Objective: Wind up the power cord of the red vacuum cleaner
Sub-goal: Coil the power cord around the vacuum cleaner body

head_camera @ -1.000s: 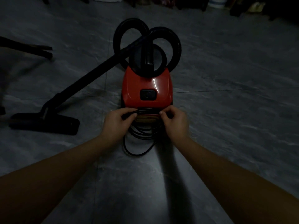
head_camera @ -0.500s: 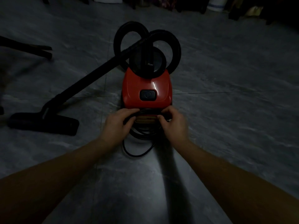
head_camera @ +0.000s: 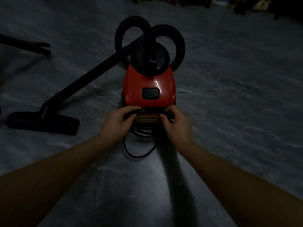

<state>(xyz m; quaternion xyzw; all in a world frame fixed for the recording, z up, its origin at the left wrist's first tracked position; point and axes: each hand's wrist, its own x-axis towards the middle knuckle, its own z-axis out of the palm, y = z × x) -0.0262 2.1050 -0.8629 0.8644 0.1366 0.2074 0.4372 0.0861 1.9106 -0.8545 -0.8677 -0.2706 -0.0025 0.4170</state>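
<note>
The red vacuum cleaner (head_camera: 149, 86) stands on the dim grey floor, its rear end toward me. Its black power cord (head_camera: 141, 133) hangs in several loops at the rear, and one loose loop trails onto the floor. My left hand (head_camera: 117, 122) grips the cord at the rear's left side. My right hand (head_camera: 176, 125) pinches the cord at the rear's right side. A stretch of cord runs between both hands along the top of the rear panel.
The black hose (head_camera: 173, 40) curls in two loops behind the cleaner. Its black wand (head_camera: 85, 76) slants left down to the floor nozzle (head_camera: 42, 122). Dark furniture legs (head_camera: 27, 46) lie at far left; dark clutter lines the far wall.
Both hands have shifted slightly along the cord at the cleaner's rear; the loose loop on the floor has become a little shorter.
</note>
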